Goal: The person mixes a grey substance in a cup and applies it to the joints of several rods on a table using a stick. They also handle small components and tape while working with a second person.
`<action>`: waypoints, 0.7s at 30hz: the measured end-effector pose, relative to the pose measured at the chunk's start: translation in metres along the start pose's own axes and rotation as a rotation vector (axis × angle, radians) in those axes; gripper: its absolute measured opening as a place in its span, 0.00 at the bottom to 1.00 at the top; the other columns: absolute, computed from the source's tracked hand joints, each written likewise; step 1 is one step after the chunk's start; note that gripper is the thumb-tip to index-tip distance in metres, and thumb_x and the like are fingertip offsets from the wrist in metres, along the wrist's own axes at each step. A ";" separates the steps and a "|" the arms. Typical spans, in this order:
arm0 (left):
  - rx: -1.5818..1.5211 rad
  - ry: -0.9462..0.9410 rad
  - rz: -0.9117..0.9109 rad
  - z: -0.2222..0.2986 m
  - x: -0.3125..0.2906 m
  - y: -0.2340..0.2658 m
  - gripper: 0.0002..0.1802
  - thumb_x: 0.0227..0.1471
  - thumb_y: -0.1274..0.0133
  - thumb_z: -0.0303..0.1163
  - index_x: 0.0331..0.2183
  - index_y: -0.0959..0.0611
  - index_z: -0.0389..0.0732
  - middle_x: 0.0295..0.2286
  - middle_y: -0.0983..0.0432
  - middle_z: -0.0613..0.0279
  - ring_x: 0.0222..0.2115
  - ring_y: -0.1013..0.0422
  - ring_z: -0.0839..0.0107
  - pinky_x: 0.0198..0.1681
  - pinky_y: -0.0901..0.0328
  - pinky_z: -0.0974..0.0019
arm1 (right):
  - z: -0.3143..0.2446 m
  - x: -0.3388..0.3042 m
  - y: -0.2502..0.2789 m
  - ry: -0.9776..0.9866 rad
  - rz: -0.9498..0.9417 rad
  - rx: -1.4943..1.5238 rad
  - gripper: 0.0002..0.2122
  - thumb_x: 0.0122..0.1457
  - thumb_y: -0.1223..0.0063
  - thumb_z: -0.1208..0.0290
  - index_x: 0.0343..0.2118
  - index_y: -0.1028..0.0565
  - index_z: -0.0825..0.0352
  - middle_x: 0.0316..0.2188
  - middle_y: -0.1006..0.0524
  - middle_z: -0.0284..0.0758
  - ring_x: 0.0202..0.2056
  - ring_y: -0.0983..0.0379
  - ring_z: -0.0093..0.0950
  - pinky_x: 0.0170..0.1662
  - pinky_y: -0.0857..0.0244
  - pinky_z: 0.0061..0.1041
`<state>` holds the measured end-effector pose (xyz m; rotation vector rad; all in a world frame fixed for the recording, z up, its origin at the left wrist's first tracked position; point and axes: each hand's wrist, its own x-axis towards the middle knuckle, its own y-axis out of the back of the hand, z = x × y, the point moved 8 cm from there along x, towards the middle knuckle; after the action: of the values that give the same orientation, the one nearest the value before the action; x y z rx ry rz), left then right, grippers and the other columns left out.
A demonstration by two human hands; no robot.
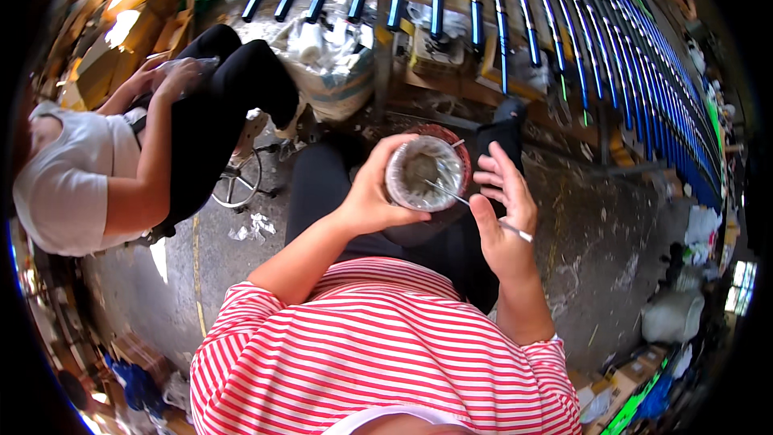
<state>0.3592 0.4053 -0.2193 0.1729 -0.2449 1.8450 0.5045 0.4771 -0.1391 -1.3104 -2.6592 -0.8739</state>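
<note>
My left hand is wrapped round the side of a round cup lined with crumpled clear plastic, held above my lap. A greyish content shows at the bottom, too dim to make out. Close by on the right, my right hand has its fingers stretched apart. A thin metal-looking stick with a pale end lies tucked behind the thumb, its other end reaching into the cup. Behind the cup a reddish round rim shows, mostly hidden. A short thin piece crosses the cup's far edge.
Long blue and black rods lie in a row over a bench ahead, ends jutting toward me. A large white sack stands below them. On the left sits another person, hands on clear plastic. Cardboard boxes are piled beyond.
</note>
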 end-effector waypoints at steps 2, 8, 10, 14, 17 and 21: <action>-0.039 0.033 0.007 -0.006 -0.001 -0.003 0.52 0.22 0.31 0.26 0.51 0.42 0.37 0.46 0.40 0.61 0.48 0.42 0.71 0.53 0.47 0.67 | 0.001 -0.004 0.012 -0.062 0.026 -0.017 0.15 0.42 0.38 0.74 0.34 0.27 0.70 0.23 0.28 0.33 0.22 0.34 0.17 0.24 0.39 0.15; -0.049 0.036 0.042 -0.005 0.000 -0.001 0.51 0.22 0.32 0.26 0.50 0.41 0.37 0.47 0.40 0.59 0.49 0.42 0.70 0.53 0.47 0.66 | -0.016 -0.008 0.022 -0.062 -0.012 0.080 0.10 0.39 0.37 0.79 0.28 0.25 0.69 0.17 0.29 0.30 0.18 0.34 0.16 0.20 0.41 0.14; 0.015 -0.012 0.058 -0.003 0.000 0.001 0.51 0.22 0.31 0.27 0.50 0.41 0.37 0.48 0.42 0.58 0.49 0.42 0.69 0.52 0.47 0.66 | -0.024 -0.004 0.025 0.000 -0.012 0.046 0.10 0.39 0.38 0.80 0.27 0.25 0.69 0.17 0.28 0.31 0.17 0.34 0.17 0.19 0.41 0.14; 0.244 -0.094 0.079 -0.001 -0.001 0.008 0.51 0.22 0.31 0.28 0.50 0.40 0.37 0.49 0.45 0.57 0.49 0.42 0.67 0.52 0.46 0.65 | -0.038 -0.004 0.026 0.125 -0.092 -0.259 0.08 0.40 0.40 0.79 0.26 0.25 0.67 0.18 0.29 0.33 0.18 0.32 0.24 0.20 0.39 0.20; 0.256 -0.134 0.112 -0.004 -0.004 0.005 0.49 0.22 0.31 0.28 0.49 0.40 0.37 0.47 0.44 0.57 0.50 0.42 0.66 0.52 0.46 0.65 | -0.053 -0.004 0.011 0.214 -0.225 -0.545 0.04 0.43 0.44 0.75 0.24 0.25 0.65 0.17 0.32 0.33 0.21 0.32 0.29 0.21 0.38 0.26; 0.320 -0.238 0.143 0.007 -0.005 0.001 0.49 0.22 0.32 0.27 0.48 0.40 0.37 0.47 0.45 0.56 0.50 0.41 0.63 0.52 0.45 0.64 | -0.054 -0.006 0.007 0.244 -0.250 -0.666 0.03 0.44 0.46 0.76 0.23 0.27 0.66 0.16 0.35 0.32 0.19 0.33 0.28 0.20 0.40 0.26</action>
<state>0.3591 0.3989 -0.2142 0.6127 -0.1271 1.9978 0.5035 0.4486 -0.0921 -0.8549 -2.4502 -1.9308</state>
